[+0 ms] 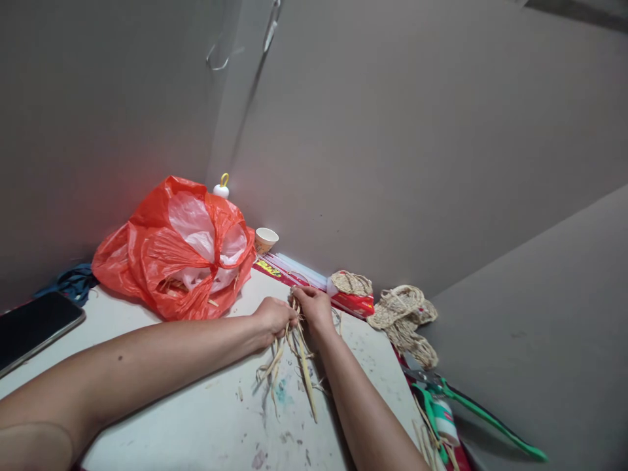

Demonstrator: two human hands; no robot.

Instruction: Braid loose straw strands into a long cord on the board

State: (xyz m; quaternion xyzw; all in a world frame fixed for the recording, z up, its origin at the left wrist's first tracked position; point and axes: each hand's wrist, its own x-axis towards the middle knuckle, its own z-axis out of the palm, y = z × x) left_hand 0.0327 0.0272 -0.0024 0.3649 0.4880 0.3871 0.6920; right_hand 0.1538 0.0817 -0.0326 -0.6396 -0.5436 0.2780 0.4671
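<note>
Near the middle of the white board, my left hand and my right hand are close together, both closed on a bundle of pale straw strands. The left one pinches the strands from the left side. Slightly higher, the right one grips the upper, twisted part. Loose ends hang down and spread over the stained board. The fingertips partly hide the spot where the strands join.
A red plastic bag, paper cup and phone lie left and behind. Woven straw pieces, green-handled shears and a white roll are at the right, by the grey walls.
</note>
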